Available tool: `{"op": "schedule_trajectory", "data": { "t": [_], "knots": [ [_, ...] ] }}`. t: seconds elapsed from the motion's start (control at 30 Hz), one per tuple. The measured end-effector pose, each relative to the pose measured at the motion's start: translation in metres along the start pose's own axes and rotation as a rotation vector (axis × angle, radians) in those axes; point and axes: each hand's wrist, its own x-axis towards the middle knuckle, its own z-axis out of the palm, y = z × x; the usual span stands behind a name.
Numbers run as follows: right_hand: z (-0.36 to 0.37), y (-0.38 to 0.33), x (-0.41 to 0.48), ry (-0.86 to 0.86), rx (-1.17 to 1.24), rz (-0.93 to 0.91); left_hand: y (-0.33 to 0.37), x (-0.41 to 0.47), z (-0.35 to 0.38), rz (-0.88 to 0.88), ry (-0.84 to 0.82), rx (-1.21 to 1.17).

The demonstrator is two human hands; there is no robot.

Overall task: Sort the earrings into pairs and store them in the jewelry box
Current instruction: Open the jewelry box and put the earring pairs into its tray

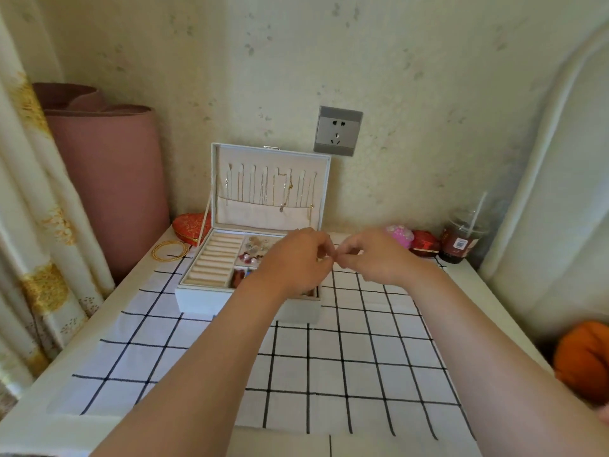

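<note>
A white jewelry box (197, 296) stands open on the checked cloth, its lid upright with necklaces hanging inside. Its tray has a ring-roll section at the left and compartments holding several earrings (255, 247). My left hand (293, 262) hovers over the right side of the box, fingers curled. My right hand (372, 255) is just beside it, fingertips meeting those of the left. Both seem to pinch a tiny earring (331, 256) between them; it is too small to make out.
A white cloth with black grid lines (329, 364) covers the table. Gold bangles (169, 250) and a red heart box (191, 227) lie left of the box. A pink pouch (400, 235), red case (425, 247) and lidded drink cup (461, 240) stand at the back right.
</note>
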Motion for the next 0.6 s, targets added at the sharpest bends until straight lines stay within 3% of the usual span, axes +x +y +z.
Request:
{"op": "schedule_trajectory", "data": {
  "t": [0.17, 0.37, 0.6],
  "knots": [
    [-0.019, 0.04, -0.062, -0.1, -0.117, 0.143, 0.042, -0.013, 0.037, 0.053, -0.233, 0.047],
    [-0.041, 0.074, -0.114, -0.338, -0.192, 0.335, 0.089, -0.026, 0.079, 0.136, -0.501, 0.096],
    [-0.057, 0.091, -0.139, -0.542, -0.309, 0.53, 0.126, -0.034, 0.122, 0.153, -0.608, 0.111]
  ]
}}
